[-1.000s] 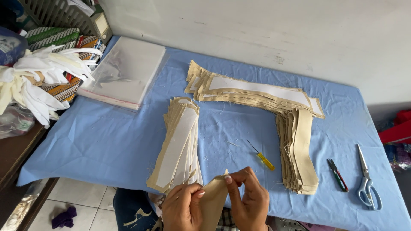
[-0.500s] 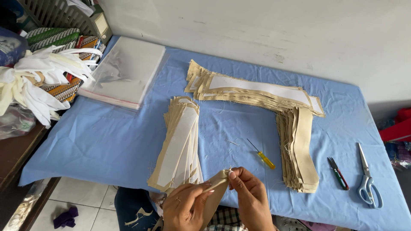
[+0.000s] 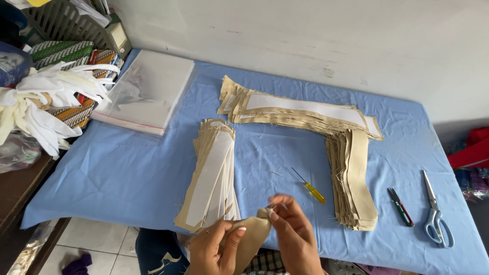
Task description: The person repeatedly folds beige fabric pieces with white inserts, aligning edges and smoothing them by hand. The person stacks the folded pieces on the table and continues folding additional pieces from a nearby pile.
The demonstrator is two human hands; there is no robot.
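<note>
Beige cloth, a small curved cut piece (image 3: 250,235), sits pinched between both hands at the six o'clock edge of the blue-covered table (image 3: 127,178). The left hand (image 3: 214,249) curls under it, thumb pressed on top, gripping the wider lower part. The right hand (image 3: 293,234) closes its fingertips on the piece's upper tip, just at the table's near rim; whether something thin is also held there I cannot tell.

Just beyond the left hand, toward eleven o'clock, lies a long stack of beige strips faced with white lining (image 3: 211,175), running away from the person. Toward one o'clock of the hands rests a small screwdriver with a yellow handle (image 3: 309,187), lying alone on the cloth. Further on, at two o'clock, a taller pile of plain beige curved strips (image 3: 354,178) meets, at its far end, a wide pile of beige pieces topped with a white strip (image 3: 300,109) stretching across the twelve o'clock side.

At three o'clock lie small thread snips with dark handles (image 3: 401,207), and just beside them pale-handled scissors (image 3: 434,216).

At ten o'clock a flat stack of clear plastic bags (image 3: 147,91) rests on the table's far corner. Off the nine o'clock edge, white fabric strips (image 3: 46,104) drape over patterned folded textiles (image 3: 76,109).
</note>
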